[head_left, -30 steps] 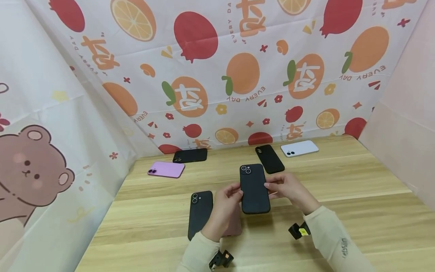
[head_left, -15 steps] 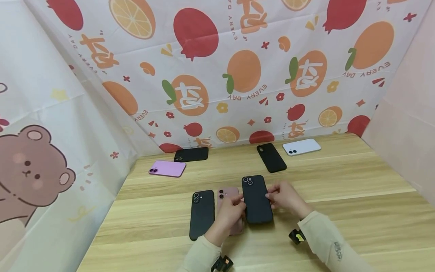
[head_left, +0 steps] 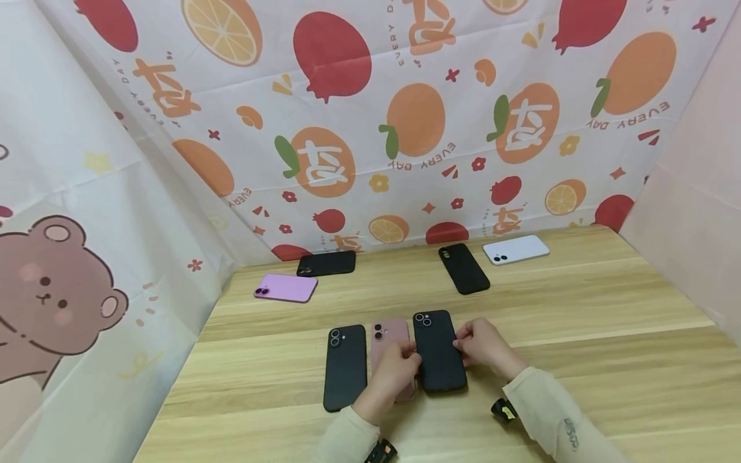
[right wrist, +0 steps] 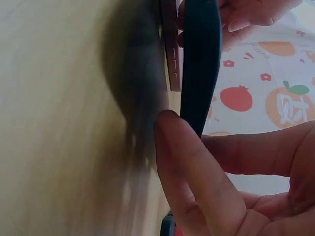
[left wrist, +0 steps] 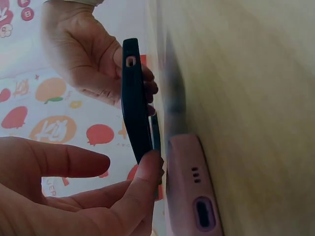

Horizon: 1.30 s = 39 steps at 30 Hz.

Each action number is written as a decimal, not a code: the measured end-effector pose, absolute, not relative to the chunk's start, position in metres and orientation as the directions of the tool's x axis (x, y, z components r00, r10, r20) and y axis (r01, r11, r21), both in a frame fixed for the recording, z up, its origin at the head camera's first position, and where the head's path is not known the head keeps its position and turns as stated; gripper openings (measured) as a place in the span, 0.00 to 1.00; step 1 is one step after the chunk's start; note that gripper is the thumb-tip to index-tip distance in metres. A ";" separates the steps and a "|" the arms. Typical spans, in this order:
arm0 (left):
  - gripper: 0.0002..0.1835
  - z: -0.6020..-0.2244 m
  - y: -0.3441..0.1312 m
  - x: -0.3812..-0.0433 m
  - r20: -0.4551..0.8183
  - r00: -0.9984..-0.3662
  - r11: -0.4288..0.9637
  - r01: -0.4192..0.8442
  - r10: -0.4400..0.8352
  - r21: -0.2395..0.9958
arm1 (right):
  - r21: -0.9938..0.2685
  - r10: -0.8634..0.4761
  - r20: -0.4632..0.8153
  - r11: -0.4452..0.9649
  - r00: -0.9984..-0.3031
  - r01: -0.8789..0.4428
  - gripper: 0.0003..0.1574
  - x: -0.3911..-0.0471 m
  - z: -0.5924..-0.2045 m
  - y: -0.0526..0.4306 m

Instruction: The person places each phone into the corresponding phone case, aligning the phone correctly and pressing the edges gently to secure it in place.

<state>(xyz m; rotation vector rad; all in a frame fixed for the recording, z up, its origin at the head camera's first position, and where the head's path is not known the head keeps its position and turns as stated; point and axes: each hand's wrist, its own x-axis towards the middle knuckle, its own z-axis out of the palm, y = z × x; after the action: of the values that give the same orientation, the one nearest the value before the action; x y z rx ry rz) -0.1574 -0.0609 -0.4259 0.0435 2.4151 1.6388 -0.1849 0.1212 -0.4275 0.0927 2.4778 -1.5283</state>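
Observation:
A phone in a dark case (head_left: pixel 441 357), camera side up, is held by its long edges between both hands. My left hand (head_left: pixel 389 378) pinches its left edge, and my right hand (head_left: pixel 485 347) pinches the right one. The left wrist view catches the dark phone (left wrist: pixel 132 93) edge-on, close over the table, with the port cutout showing at its end. Its shadow falls on the wood in the right wrist view, below the phone (right wrist: pixel 202 64). A pink phone (head_left: pixel 389 334) lies directly to its left, partly covered by my left hand. Beyond that lies another dark-cased phone (head_left: pixel 345 366).
Along the back of the wooden table (head_left: pixel 550 321) lie a purple phone (head_left: pixel 285 288), a black phone case (head_left: pixel 327 263), a second black case (head_left: pixel 464 269) and a white phone (head_left: pixel 516 249). A fruit-print cloth (head_left: pixel 359 141) hangs behind the table.
Both hands have lowered the dark phone toward the table and nearer to me, beside the pink phone. More of the pink phone shows now. The other phones have stayed put.

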 end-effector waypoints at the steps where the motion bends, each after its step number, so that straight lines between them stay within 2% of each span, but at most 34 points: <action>1: 0.21 -0.426 -0.061 -0.158 -0.166 -0.975 0.387 -0.098 0.148 0.917 | -0.873 -0.065 -0.224 0.457 -0.972 0.170 0.02 -0.185 -0.428 0.121; 11: 0.19 -0.424 -0.059 -0.161 -0.129 -0.979 0.466 -0.042 0.156 0.884 | -0.853 -0.067 -0.187 0.506 -0.980 0.128 0.02 -0.186 -0.432 0.122; 19: 0.14 -0.421 -0.056 -0.162 -0.122 -0.973 0.522 -0.001 0.198 0.853 | -0.848 -0.056 -0.201 0.511 -0.978 0.145 0.02 -0.186 -0.432 0.122; 26: 0.15 -0.421 -0.055 -0.164 -0.115 -0.971 0.548 0.020 0.211 0.836 | -0.839 -0.028 -0.201 0.520 -0.979 0.158 0.02 -0.188 -0.435 0.121; 33: 0.12 -0.420 -0.054 -0.165 -0.136 -0.969 0.541 -0.002 0.208 0.841 | -0.837 -0.026 -0.194 0.525 -0.981 0.152 0.02 -0.189 -0.434 0.122; 39: 0.16 -0.423 -0.054 -0.165 -0.148 -0.968 0.571 -0.007 0.201 0.821 | -0.834 -0.024 -0.205 0.528 -0.978 0.162 0.03 -0.188 -0.436 0.122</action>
<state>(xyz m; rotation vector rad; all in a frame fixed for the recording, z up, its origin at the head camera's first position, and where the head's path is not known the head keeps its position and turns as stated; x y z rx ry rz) -0.1652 -0.0539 -0.4229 0.1625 2.5786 1.3492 -0.1880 0.1223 -0.4358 0.1173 2.5744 -1.4345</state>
